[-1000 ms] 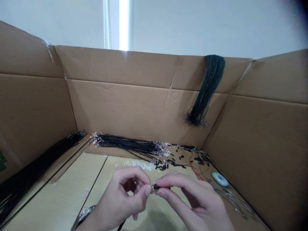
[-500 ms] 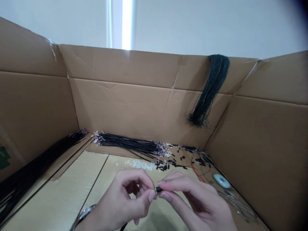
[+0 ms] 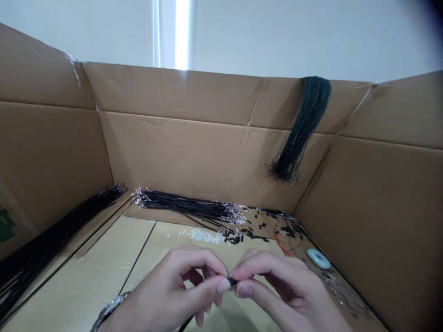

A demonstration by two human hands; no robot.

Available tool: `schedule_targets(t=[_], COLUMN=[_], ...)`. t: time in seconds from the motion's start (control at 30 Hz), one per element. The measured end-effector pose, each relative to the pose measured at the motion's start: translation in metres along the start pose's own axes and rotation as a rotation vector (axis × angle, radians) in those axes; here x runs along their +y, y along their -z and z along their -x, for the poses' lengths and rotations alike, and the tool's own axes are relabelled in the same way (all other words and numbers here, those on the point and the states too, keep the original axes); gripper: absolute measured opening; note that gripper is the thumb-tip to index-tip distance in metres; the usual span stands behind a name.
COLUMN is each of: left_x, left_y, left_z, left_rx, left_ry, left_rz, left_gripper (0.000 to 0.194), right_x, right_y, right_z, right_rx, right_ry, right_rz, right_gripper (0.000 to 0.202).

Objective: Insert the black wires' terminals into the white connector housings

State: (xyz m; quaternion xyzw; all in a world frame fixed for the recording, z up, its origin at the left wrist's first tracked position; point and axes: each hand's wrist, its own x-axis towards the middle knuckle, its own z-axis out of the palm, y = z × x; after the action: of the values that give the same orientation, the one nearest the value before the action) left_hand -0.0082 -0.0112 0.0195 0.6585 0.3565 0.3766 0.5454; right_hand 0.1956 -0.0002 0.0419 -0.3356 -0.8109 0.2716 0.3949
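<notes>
Tube (image 3: pixel 233 281) — short, black — at clock centre, its ends pinched by thumb and forefinger of left hand (image 3: pixel 169 286) and right hand (image 3: pixel 304 293), both grips nearly closed. Probably light, slightly springy; best taken gently by the ends, lest it buckle. Eleven o'clock: slim white pieces (image 3: pixel 207 237), scattered; beyond, straight black cables (image 3: pixel 187 206), wire-tipped. One o'clock: dark green strands (image 3: pixel 300 129) — fine, limp — over creased cardboard (image 3: pixel 173 161).

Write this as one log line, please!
left hand: pinching small black piece | right hand: pinching other end | beyond: white pieces, black cable bundle
</notes>
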Motion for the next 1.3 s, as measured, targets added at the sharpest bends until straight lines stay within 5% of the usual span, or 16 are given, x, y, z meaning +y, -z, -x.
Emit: schedule_targets(t=[0.33,0.53,0.73,0.9,1.3], left_x=[-0.01,-0.025,-0.011,0.01,0.01], left_y=[0.002,0.006,0.015,0.009,0.011], left_z=[-0.014,-0.027,-0.014,-0.001,0.004], left_rx=[-0.022,-0.192,-0.111,0.072,0.094], left_ry=[-0.085,0.073,0.148,0.019,-0.013], left_rz=[0.415,0.409,-0.075,-0.498,-0.605], left_gripper=[0.027,0.04,0.042,0.038,0.034], right_x=[0.005,0.018,0.023,0.02,0.022], right_y=[-0.011,-0.01,0.0,0.002,-0.002], right_z=[-0.004,-0.013,-0.016,-0.015,-0.02], right_rx=[-0.113,0.043,0.024,-0.058,-0.137], right_ry=[-0.028,0.006,-0.047,0.003,-0.028], right_rz=[-0.038,0.094,0.039,-0.032,-0.051], right_gripper=[0.012,0.017,0.013,0.01,0.023])
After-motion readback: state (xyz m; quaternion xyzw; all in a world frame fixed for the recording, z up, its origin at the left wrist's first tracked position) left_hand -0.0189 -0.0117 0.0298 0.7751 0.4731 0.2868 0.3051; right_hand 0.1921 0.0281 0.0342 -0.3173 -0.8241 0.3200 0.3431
